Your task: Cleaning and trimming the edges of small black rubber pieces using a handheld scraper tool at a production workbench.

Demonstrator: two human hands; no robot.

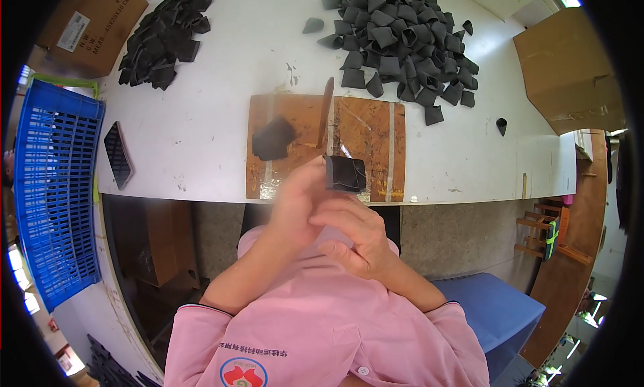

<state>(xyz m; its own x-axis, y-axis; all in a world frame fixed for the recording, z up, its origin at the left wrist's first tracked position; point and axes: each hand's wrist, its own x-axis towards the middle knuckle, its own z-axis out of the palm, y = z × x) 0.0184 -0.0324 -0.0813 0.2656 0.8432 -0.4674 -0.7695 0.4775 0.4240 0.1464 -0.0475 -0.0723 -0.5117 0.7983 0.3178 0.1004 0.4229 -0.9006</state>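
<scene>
head view: only one I've got, so here goes

black piece (346, 173): folded, dark and soft-looking, up off the bench, just over its near edge in front of the wooden board (362, 129)

left hand (298, 202): blurry, fingers wrapped round the piece's left side, gripping it as far as I can tell

right hand (355, 236): curled under it, fingertips pointing up at the piece's lower edge; real contact or not, can't tell

key relation: piece sits above and a bit right of my left hand, which is nearer

loose piece (272, 138): lying on the board's left part

piles: big pile (402, 41) at far right, smaller pile (161, 41) at far left corner
</scene>
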